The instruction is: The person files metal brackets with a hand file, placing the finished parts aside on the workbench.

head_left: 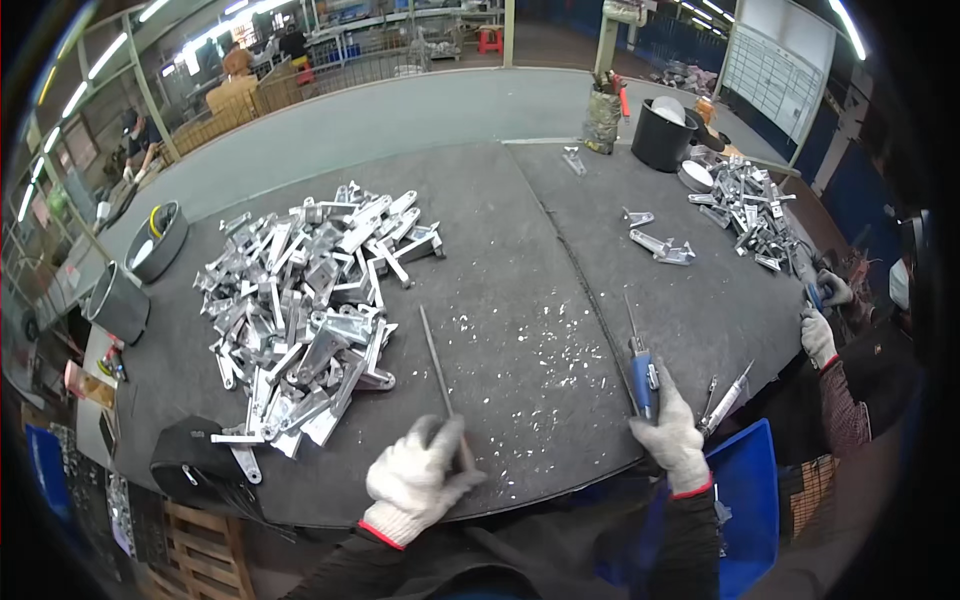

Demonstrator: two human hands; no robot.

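My left hand (420, 480), in a white knit glove with a red cuff, is at the table's near edge. Its fingers and thumb close around the handle end of a long thin file (437, 355), whose dark shaft points away from me over the tabletop; the fingers are slightly blurred. My right hand (672, 435), gloved alike, grips a blue-bodied hand tool (643, 380) with a thin shaft pointing away. Small bright metal shavings (540, 365) are scattered between the hands. To the left lies a large heap of silvery cast metal brackets (310, 290).
Right of my right hand lie a slim silver tool (728, 400) and a blue bin (755, 500). A few brackets (660, 248) lie apart. Another person's gloved hands (820, 335) work near a second bracket heap (750, 210). A black bucket (662, 135) stands at the back.
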